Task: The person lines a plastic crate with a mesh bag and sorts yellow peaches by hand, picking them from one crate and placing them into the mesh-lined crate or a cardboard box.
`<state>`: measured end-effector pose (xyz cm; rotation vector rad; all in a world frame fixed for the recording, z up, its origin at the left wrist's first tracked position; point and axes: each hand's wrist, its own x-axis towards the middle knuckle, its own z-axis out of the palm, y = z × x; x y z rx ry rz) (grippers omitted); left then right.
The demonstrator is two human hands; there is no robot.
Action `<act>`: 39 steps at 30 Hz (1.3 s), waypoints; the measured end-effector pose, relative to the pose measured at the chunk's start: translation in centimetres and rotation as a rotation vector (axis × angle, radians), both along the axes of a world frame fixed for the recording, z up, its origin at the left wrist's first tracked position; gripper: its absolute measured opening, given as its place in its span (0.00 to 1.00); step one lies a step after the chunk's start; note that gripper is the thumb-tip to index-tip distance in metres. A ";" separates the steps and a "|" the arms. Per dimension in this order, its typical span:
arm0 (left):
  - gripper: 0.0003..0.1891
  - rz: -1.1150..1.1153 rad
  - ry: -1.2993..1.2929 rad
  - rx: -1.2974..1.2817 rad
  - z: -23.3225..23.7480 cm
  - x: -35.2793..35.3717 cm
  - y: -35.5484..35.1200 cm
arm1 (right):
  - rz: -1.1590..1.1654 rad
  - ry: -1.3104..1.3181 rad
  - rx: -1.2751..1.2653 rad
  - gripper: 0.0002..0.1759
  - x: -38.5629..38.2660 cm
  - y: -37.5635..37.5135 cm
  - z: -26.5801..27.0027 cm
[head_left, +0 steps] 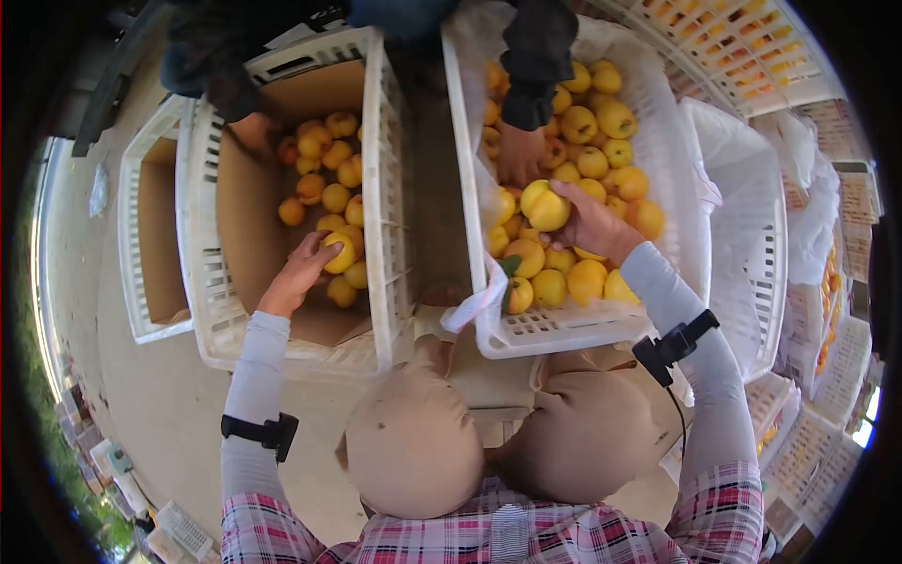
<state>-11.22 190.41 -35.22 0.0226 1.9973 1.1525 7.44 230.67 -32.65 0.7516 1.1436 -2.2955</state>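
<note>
- Your knees (pixel 413 442) are the nearest thing, at the bottom of the view. All places below are given from them.
- A black strap (pixel 263 430) is around your left forearm, just left of the knees. A second strap with a cable (pixel 672 346) is on your right forearm, just right of them.
- Directly beyond the knees on the left stands the cardboard-lined crate (pixel 376 188), and on the right the plastic-lined crate (pixel 554 329). A flap of white liner (pixel 474 305) hangs over the near corner between the two.
- Your left hand (pixel 299 273) is in the cardboard-lined crate. Its fingers are curled over the small yellow fruit (pixel 340 252), which lies among the other fruit there.
- Your right hand (pixel 587 226) is in the plastic-lined crate, with its fingers wrapped around the big yellow fruit (pixel 545 207) on top of the pile. I cannot tell if this fruit is lifted or resting.
- Further from the knees, another person's hand (pixel 520 155) reaches into the same pile, close to your right hand. Their other hand (pixel 252 132) is at the far corner of the cardboard-lined crate.
- Far to the right of the knees are stacked crates (pixel 752 56). A side crate (pixel 141 235) stands to the far left.
- The other person is cut off above the sleeves.
</note>
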 end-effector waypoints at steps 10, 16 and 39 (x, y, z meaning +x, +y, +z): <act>0.29 -0.266 0.752 0.526 12.8 7.5 12.5 | 0.091 0.014 -0.475 0.38 -1.9 -3.6 4.8; 0.26 -0.326 0.698 0.534 12.8 9.1 12.3 | 0.550 0.273 0.491 0.34 -0.1 -5.7 10.3; 0.29 -0.268 0.444 0.657 13.5 8.5 14.2 | -0.038 0.102 -0.038 0.29 2.8 -0.6 7.4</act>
